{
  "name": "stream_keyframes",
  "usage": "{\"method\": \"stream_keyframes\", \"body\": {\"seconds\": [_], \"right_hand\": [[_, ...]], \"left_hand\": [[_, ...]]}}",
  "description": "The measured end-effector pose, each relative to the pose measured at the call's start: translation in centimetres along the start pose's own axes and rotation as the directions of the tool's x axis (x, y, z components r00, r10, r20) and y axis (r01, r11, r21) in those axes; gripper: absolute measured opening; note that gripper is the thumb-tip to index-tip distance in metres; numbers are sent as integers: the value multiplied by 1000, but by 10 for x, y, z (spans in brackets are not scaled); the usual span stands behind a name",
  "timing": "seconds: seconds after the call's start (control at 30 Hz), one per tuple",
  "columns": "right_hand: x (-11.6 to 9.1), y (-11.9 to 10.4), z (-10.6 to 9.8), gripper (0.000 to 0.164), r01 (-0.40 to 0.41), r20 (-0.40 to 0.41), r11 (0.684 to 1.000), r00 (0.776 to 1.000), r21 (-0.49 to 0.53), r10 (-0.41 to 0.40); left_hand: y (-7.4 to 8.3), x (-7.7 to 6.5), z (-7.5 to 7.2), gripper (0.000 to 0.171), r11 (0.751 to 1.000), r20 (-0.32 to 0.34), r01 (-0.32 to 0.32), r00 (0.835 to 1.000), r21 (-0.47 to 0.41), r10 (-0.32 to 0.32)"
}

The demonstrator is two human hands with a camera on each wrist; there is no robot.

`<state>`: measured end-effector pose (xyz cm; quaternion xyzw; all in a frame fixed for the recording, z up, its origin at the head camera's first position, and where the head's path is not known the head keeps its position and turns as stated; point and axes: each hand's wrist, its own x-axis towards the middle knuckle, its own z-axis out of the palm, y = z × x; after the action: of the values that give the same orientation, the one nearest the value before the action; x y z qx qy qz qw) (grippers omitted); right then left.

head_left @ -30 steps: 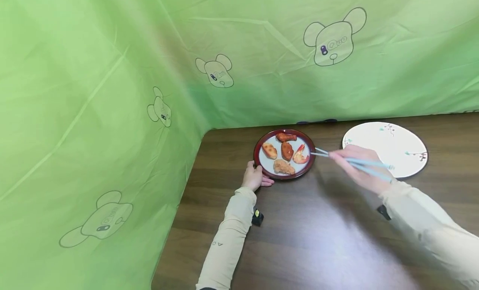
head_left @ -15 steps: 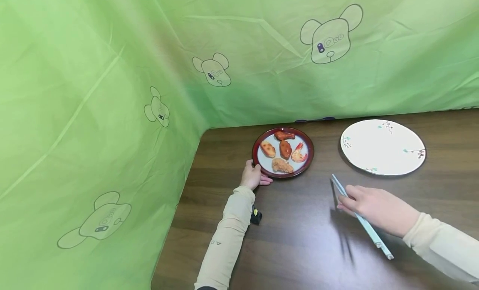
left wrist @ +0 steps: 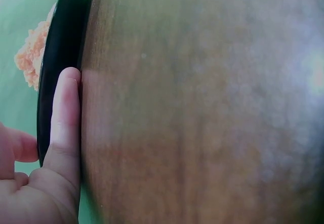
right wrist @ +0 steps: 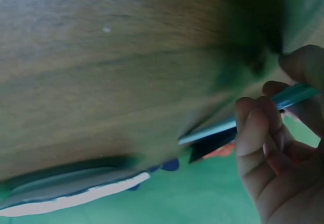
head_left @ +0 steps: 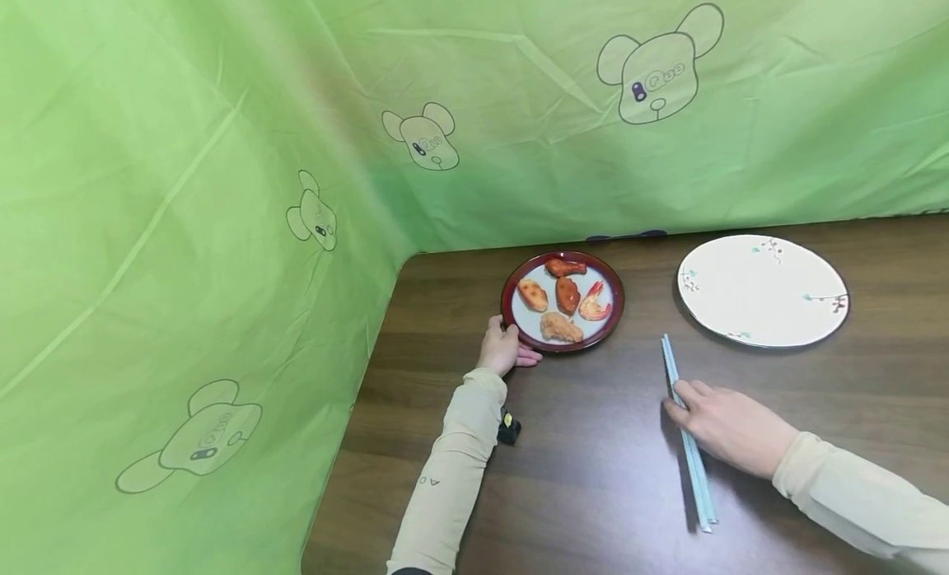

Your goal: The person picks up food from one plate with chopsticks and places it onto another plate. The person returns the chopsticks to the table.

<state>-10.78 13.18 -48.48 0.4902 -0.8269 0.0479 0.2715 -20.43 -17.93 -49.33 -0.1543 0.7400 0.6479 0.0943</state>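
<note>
My left hand (head_left: 500, 348) holds the near-left edge of a round plate with a dark red rim (head_left: 507, 301). In the left wrist view, a straight finger (left wrist: 66, 102) lies along the plate's dark outer side, with the thumb at its edge. The plate bears a drumstick (head_left: 565, 267), a shrimp (head_left: 595, 303), a piece of fried chicken (head_left: 560, 328) and other browned pieces. To the right, my right hand (head_left: 730, 423) pinches a pair of light blue chopsticks (head_left: 694, 472), side by side and close over the table. Their shaft (right wrist: 212, 130) shows between the fingers in the right wrist view.
A white oval plate (head_left: 749, 291) with small painted sprigs sits at the back right of the brown wooden table (head_left: 593, 476). Green cloth (head_left: 519, 147) printed with bear faces hangs behind the table and along its left side.
My right hand has come back toward me from beside the food plate and lowered the chopsticks to the table, turning them to point away from me. The left hand has stayed at the plate.
</note>
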Motion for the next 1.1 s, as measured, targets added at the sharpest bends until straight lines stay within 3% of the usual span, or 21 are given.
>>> {"method": "stream_keyframes", "body": {"seconds": [0.2,0.37,0.47,0.6,0.83,1.0,1.1], "right_hand": [[-2,4,9,61,30,-11,998,999,-53,-31],[-3,4,11,27,34,-8,999,999,-17,-34],[-4,2,11,33,6,-15,1000,1000,12,-6],[-5,-3,11,67,-59,-46,995,997,80,63],[-1,-9,9,56,-175,28,974,985,146,173],[5,-10,11,23,-300,67,941,954,159,293],[10,-10,9,18,-434,146,883,899,177,412]], "left_hand": [[0,0,1,43,1000,12,-3,1000,-4,3],[0,0,2,40,1000,5,-10,1000,3,10],[0,0,2,39,1000,5,-9,1000,5,9],[0,0,0,41,1000,2,-5,1000,11,5],[-1,1,-1,43,1000,-6,-5,1000,1,5],[-1,0,1,42,1000,-11,-10,1000,6,10],[0,-1,2,41,1000,-11,-13,1000,6,13]]}}
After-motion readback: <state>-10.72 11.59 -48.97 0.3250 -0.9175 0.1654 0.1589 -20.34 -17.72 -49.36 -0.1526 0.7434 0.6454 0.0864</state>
